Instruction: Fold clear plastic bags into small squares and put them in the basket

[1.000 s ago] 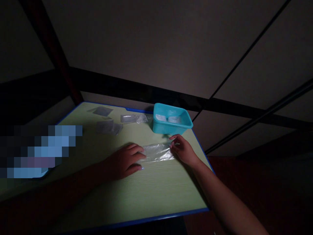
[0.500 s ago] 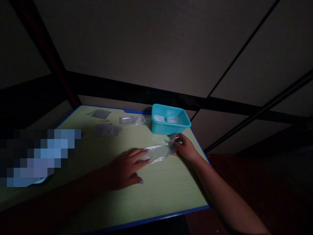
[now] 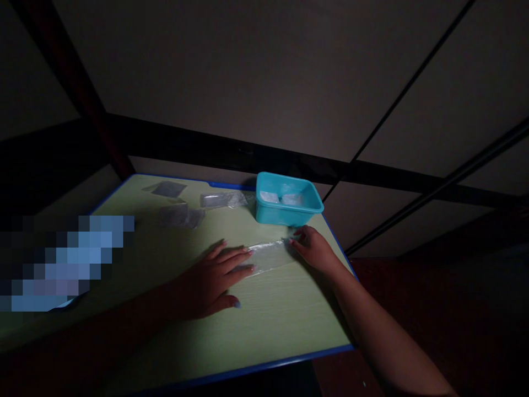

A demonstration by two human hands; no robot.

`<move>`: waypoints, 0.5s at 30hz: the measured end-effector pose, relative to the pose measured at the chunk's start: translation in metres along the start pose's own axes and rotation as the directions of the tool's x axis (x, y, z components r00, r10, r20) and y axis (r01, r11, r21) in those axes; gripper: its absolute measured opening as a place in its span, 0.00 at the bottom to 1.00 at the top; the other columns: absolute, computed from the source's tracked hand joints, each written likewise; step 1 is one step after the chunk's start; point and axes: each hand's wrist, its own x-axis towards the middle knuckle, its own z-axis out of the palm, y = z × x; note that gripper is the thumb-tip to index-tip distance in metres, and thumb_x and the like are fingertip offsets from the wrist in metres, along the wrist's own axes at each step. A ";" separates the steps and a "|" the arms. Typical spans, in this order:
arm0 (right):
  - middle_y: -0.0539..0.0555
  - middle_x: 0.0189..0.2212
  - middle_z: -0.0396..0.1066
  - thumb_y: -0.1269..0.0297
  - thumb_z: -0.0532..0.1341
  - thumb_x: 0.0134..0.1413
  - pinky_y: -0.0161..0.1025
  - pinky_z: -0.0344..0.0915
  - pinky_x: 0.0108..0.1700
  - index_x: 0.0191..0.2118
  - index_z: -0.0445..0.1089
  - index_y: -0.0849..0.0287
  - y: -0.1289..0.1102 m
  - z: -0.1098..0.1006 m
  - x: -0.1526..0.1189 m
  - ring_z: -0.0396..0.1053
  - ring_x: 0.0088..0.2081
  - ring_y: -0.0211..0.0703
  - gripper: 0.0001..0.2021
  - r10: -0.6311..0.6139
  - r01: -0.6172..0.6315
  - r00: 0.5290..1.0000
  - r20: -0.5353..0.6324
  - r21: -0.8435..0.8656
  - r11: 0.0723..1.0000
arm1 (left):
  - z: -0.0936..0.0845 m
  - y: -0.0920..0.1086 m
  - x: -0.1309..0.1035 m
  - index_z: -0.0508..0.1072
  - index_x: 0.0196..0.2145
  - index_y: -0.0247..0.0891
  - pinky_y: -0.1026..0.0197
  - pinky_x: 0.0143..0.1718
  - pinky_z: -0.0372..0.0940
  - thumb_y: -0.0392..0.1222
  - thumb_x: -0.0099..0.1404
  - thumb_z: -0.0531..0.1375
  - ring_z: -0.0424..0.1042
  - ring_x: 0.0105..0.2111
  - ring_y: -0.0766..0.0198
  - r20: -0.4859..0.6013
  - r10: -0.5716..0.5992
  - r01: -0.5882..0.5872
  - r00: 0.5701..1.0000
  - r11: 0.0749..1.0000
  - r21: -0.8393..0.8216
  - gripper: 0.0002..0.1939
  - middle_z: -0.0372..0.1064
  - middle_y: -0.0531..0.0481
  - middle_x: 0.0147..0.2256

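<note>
A clear plastic bag lies stretched flat on the table between my two hands. My left hand rests with fingers spread, its fingertips pressing on the bag's left end. At the other end my right hand pinches the bag between thumb and fingers; the edge it grips is partly hidden. Just behind that hand stands a turquoise plastic bin, with white packets inside.
Another clear bag lies left of the bin. Flat greyish packets lie farther left on the blue-edged, pale table. A pixelated blue patch covers the left side. Dark wall panels rise behind the table.
The bag has been drawn straighter and lies flatter between my hands. My left fingers have spread wider. The right hand has barely moved.
</note>
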 end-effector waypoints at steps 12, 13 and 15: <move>0.55 0.33 0.65 0.57 0.61 0.50 0.39 0.53 0.36 0.31 0.65 0.59 -0.007 0.006 0.002 0.58 0.36 0.45 0.10 -0.090 0.114 0.986 0.143 -0.166 0.980 | -0.001 0.001 0.003 0.64 0.54 0.41 0.43 0.50 0.57 0.56 0.64 0.51 0.60 0.51 0.48 -0.105 0.031 -0.036 0.994 0.998 -0.046 0.26 0.62 0.39 0.52; 0.56 0.33 0.65 0.56 0.60 0.51 0.39 0.53 0.36 0.30 0.65 0.59 -0.009 0.004 0.001 0.58 0.36 0.45 0.10 -0.100 0.127 0.982 0.162 -0.165 0.978 | -0.001 0.001 0.003 0.65 0.54 0.40 0.44 0.50 0.57 0.56 0.64 0.51 0.60 0.51 0.48 -0.099 0.029 -0.034 0.995 0.999 -0.042 0.25 0.62 0.39 0.52; 0.56 0.32 0.64 0.54 0.59 0.52 0.39 0.53 0.36 0.28 0.64 0.59 -0.011 0.001 -0.001 0.58 0.36 0.45 0.12 -0.127 0.160 0.972 0.198 -0.162 0.974 | -0.002 0.001 0.003 0.65 0.54 0.40 0.44 0.51 0.56 0.56 0.64 0.52 0.60 0.51 0.48 -0.096 0.025 -0.029 0.995 0.999 -0.043 0.25 0.62 0.39 0.52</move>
